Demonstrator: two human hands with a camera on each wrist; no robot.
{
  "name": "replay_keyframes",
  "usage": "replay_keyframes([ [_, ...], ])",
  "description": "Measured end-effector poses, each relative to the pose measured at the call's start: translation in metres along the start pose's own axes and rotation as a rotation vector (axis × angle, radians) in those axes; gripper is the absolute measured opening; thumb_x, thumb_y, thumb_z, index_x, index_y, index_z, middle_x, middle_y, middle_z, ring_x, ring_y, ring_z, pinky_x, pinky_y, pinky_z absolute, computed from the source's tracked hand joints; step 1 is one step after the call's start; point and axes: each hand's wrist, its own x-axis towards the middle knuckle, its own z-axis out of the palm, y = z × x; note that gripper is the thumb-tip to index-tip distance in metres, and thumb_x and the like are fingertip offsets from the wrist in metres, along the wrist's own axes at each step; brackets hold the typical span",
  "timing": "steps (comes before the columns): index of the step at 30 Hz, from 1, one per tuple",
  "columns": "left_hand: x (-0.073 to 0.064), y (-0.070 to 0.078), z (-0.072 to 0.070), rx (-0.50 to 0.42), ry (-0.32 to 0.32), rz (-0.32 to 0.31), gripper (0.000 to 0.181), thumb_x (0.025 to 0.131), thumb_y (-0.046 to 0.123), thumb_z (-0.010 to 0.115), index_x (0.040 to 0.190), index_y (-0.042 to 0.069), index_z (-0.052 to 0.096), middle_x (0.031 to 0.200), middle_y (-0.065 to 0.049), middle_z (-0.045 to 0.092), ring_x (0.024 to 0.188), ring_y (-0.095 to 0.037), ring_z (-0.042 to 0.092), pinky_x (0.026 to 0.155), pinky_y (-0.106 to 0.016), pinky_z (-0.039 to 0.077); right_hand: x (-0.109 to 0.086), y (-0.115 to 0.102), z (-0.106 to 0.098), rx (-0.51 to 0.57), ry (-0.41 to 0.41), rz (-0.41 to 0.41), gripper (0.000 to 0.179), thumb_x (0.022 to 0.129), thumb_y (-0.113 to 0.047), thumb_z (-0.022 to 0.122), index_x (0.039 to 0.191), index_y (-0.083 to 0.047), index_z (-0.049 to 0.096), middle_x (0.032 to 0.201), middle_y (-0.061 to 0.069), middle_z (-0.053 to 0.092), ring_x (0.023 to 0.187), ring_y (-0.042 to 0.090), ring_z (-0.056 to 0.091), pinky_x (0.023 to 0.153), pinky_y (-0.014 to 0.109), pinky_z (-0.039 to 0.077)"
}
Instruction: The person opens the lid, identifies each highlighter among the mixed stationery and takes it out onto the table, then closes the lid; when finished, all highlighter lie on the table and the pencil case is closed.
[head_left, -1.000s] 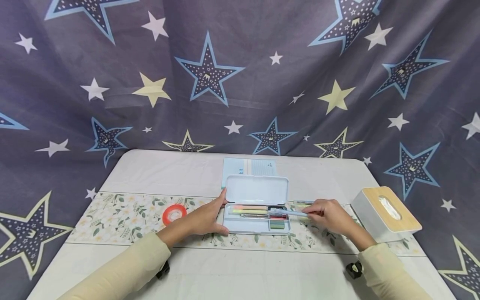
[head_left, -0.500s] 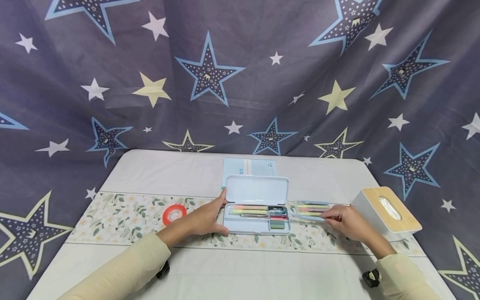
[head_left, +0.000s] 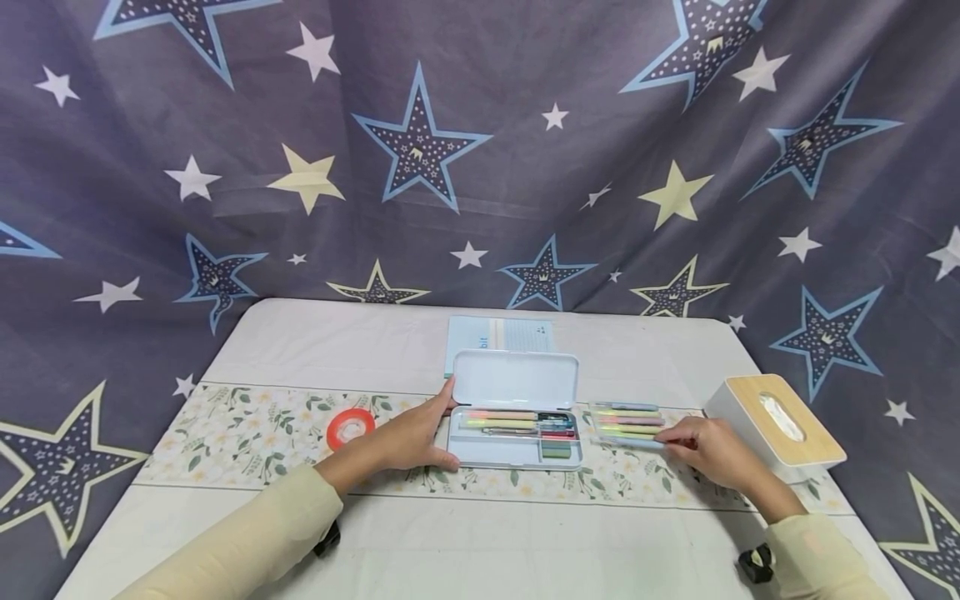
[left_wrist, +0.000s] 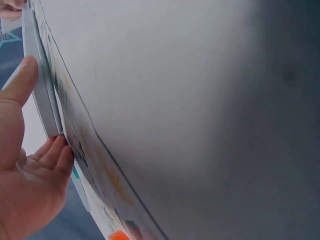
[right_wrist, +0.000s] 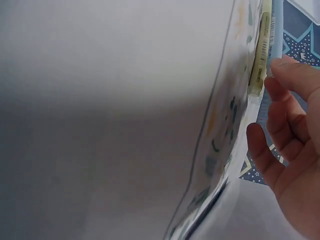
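Note:
A light blue pencil case (head_left: 480,457) lies with its lid (head_left: 516,379) up. Pens (head_left: 498,423) and a green eraser-like block (head_left: 556,450) are inside. My left hand (head_left: 420,433) grips the case's left end, thumb at the front edge and fingers behind; the left wrist view shows this hand (left_wrist: 35,180) closer. To the right of the case, my right hand (head_left: 708,450) pinches the end of a light blue pen (head_left: 637,442) between thumb and forefinger. That pen (right_wrist: 276,32) runs beside a yellow pen (right_wrist: 260,60) in the right wrist view.
Several pastel pens (head_left: 626,412) lie side by side on the flowered runner (head_left: 255,425). A red tape roll (head_left: 350,429) is left of the case, a blue notebook (head_left: 498,333) behind it. A tissue box (head_left: 776,429) with a wooden top stands at the right.
My right hand has carried the light blue pen from above the case rightward and down to the front of the pen row. My left hand has stayed at the case.

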Motion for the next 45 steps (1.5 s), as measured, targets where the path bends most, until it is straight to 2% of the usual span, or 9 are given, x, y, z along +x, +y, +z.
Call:
replay_keyframes([
  [5, 0.001, 0.0, 0.0, 0.002, 0.001, 0.007, 0.135, 0.079, 0.05, 0.085, 0.163, 0.006, -0.012, 0.157, -0.01, 0.044, 0.148, -0.028, 0.041, 0.118, -0.047, 0.037, -0.001, 0.002, -0.001, -0.005, -0.012, 0.033, 0.018, 0.08, -0.007, 0.084, 0.094, -0.018, 0.083, 0.088, -0.004, 0.078, 0.075, -0.004, 0.062, 0.06, 0.022, 0.047],
  [14, 0.0, 0.001, -0.001, -0.004, 0.003, -0.002, 0.136, 0.078, 0.048, 0.086, 0.163, 0.005, -0.011, 0.158, -0.011, 0.043, 0.149, -0.028, 0.039, 0.119, -0.048, 0.036, -0.003, 0.005, -0.003, -0.034, -0.08, 0.141, 0.017, 0.083, -0.01, 0.083, 0.097, -0.019, 0.082, 0.08, -0.01, 0.072, 0.064, -0.006, 0.045, 0.056, 0.02, 0.039],
  [20, 0.0, 0.001, -0.001, -0.002, 0.001, -0.006, 0.136, 0.078, 0.048, 0.086, 0.163, 0.006, -0.011, 0.158, -0.01, 0.043, 0.15, -0.028, 0.038, 0.12, -0.048, 0.035, -0.003, 0.005, -0.002, -0.038, -0.057, 0.159, 0.018, 0.082, -0.009, 0.083, 0.098, -0.016, 0.081, 0.079, -0.011, 0.066, 0.066, -0.003, 0.043, 0.058, 0.022, 0.039],
  [26, 0.0, 0.002, -0.001, -0.001, -0.001, -0.008, 0.135, 0.079, 0.048, 0.086, 0.163, 0.006, -0.011, 0.158, -0.011, 0.043, 0.149, -0.028, 0.039, 0.119, -0.048, 0.036, 0.004, 0.002, -0.004, -0.031, -0.034, 0.133, 0.017, 0.084, -0.008, 0.08, 0.1, -0.014, 0.081, 0.083, -0.008, 0.069, 0.067, -0.005, 0.048, 0.059, 0.022, 0.043],
  [35, 0.0, 0.002, -0.001, 0.005, 0.004, -0.008, 0.135, 0.079, 0.048, 0.086, 0.163, 0.007, -0.011, 0.158, -0.011, 0.043, 0.149, -0.028, 0.039, 0.119, -0.048, 0.036, 0.03, -0.017, -0.004, 0.031, -0.053, 0.065, 0.016, 0.088, -0.008, 0.078, 0.103, -0.013, 0.08, 0.083, -0.011, 0.068, 0.068, -0.005, 0.051, 0.059, 0.022, 0.045],
  [40, 0.0, 0.002, -0.001, 0.003, 0.009, -0.008, 0.135, 0.079, 0.048, 0.086, 0.163, 0.006, -0.011, 0.158, -0.011, 0.043, 0.149, -0.028, 0.039, 0.119, -0.048, 0.035, 0.046, -0.031, 0.003, 0.078, -0.069, 0.047, 0.015, 0.089, -0.009, 0.077, 0.104, -0.012, 0.08, 0.083, -0.01, 0.069, 0.068, -0.004, 0.052, 0.059, 0.022, 0.047],
  [45, -0.001, 0.001, -0.001, 0.001, 0.007, -0.002, 0.135, 0.079, 0.048, 0.086, 0.163, 0.006, -0.011, 0.159, -0.012, 0.042, 0.15, -0.028, 0.038, 0.12, -0.048, 0.035, 0.062, -0.045, 0.014, 0.104, -0.054, -0.006, 0.014, 0.089, -0.011, 0.078, 0.103, -0.011, 0.08, 0.083, -0.008, 0.071, 0.068, -0.005, 0.053, 0.061, 0.021, 0.049],
])
